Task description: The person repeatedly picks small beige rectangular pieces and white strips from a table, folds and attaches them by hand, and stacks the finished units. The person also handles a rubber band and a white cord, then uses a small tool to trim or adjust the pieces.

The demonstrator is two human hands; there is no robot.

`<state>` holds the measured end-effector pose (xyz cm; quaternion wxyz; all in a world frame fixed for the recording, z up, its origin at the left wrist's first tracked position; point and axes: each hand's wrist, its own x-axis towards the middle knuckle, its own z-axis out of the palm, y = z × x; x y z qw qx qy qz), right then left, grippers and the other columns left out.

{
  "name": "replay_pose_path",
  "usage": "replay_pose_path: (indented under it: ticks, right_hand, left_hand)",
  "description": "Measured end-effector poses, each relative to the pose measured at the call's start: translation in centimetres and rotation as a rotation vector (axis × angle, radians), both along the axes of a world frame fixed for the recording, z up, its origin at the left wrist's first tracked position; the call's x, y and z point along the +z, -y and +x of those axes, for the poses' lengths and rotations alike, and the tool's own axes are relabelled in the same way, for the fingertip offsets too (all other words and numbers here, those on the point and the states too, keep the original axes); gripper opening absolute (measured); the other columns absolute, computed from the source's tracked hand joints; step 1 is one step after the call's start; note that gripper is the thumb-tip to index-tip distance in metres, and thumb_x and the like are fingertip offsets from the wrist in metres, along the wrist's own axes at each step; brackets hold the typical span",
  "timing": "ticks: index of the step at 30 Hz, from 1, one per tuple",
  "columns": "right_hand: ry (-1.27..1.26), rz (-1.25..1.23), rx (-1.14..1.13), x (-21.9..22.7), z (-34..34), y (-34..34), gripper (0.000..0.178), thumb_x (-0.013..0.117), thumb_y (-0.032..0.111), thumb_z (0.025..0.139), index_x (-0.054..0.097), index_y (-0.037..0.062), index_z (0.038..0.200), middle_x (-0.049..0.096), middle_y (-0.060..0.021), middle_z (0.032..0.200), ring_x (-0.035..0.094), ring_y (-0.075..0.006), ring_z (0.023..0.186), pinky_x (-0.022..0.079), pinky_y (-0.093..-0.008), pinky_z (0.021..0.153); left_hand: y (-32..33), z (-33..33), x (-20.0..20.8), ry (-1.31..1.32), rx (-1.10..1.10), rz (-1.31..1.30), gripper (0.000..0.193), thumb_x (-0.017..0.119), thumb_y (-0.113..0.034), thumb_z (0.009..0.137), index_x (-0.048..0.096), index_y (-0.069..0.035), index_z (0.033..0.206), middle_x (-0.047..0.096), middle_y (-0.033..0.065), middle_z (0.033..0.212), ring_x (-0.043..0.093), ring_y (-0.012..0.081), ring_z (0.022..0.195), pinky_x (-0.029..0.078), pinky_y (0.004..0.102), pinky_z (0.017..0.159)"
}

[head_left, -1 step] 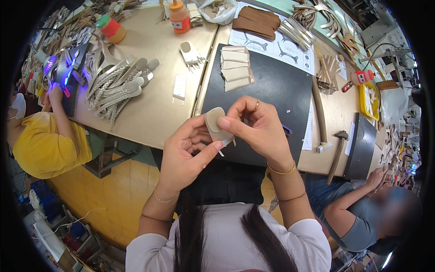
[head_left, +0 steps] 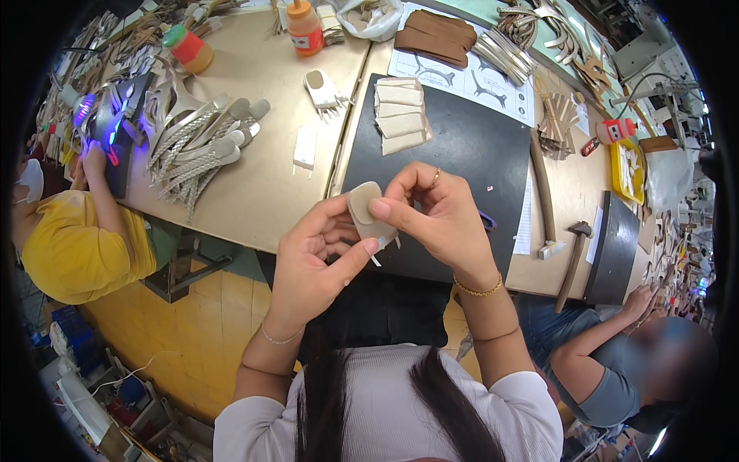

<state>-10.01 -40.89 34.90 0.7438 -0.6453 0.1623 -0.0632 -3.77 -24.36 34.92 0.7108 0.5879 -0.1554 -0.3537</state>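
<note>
Live at the centre of the clock, the left hand (head_left: 309, 252) cradles the small tan tab (head_left: 369, 228) between thumb and fingers, seemingly to steady it face up, while the right hand (head_left: 443, 212) pinches its side, thumb on top. The cream pieces (head_left: 402, 115) overlap near half past twelve, probably for easy picking; the printed sheet (head_left: 459, 83) at half past one carries diagrams, lettering too small to read, and the orange bottle (head_left: 305, 29) at eleven wears a red label.

White short-sleeved ribbed top (head_left: 385, 400); gold chain bracelet (head_left: 477, 293); thinner bracelet (head_left: 280, 343); gold ring (head_left: 437, 176)
</note>
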Motion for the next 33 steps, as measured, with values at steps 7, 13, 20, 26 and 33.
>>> replay_pose_path:
  ticks: [7,13,20,26,33]
  right_hand:
    - [-0.02,-0.052,0.011,-0.2,0.3,0.1,0.022,0.077,0.018,0.082,0.062,0.0028,0.078,0.056,0.005,0.067,0.046,-0.0009,0.061,0.038,-0.0179,0.054]
    - [-0.003,-0.091,0.013,-0.3,0.4,-0.1,0.022,0.077,0.018,0.081,0.061,0.0024,0.078,0.056,0.0047,0.067,0.046,-0.0009,0.061,0.038,-0.0182,0.054]
    - [0.025,-0.06,-0.036,-1.0,0.4,-0.5,0.021,0.077,0.017,0.081,0.063,0.0017,0.081,0.058,0.0046,0.069,0.047,-0.0007,0.061,0.04,-0.0175,0.055]
    - [-0.016,-0.06,0.009,-1.1,-0.1,-0.4,0.02,0.076,0.018,0.082,0.066,0.0007,0.084,0.061,0.0029,0.072,0.05,-0.0011,0.063,0.041,-0.0171,0.057]
    - [-0.024,-0.093,-0.001,-0.8,-0.4,-0.5,0.021,0.077,0.018,0.082,0.066,-0.0005,0.083,0.062,0.0023,0.071,0.05,-0.0011,0.063,0.041,-0.0172,0.057]
  left_hand:
    - [0.0,0.2,-0.5,0.008,0.042,-0.05,0.035,0.061,-0.003,0.091,0.052,0.008,0.123,0.066,0.0126,0.104,0.063,0.0144,0.096,0.051,0.0245,0.08]
    - [0.1,0.0,-0.8,0.07,0.11,-0.052,0.029,0.059,-0.005,0.093,0.056,0.009,0.118,0.066,0.0116,0.102,0.063,0.0129,0.094,0.05,0.0251,0.082]
    - [0.2,-0.1,-1.0,0.164,0.156,0.009,0.024,0.059,-0.005,0.092,0.06,0.009,0.113,0.068,0.0104,0.096,0.064,0.0115,0.086,0.051,0.0242,0.077]
    - [0.3,-0.1,-1.3,0.043,0.146,-0.011,0.023,0.06,-0.005,0.092,0.06,0.009,0.11,0.068,0.01,0.094,0.064,0.0106,0.083,0.051,0.0235,0.074]
    - [-0.1,0.5,-1.5,-0.116,0.067,-0.038,0.019,0.062,-0.007,0.092,0.063,0.007,0.104,0.067,0.0081,0.087,0.062,0.009,0.072,0.05,0.0209,0.064]
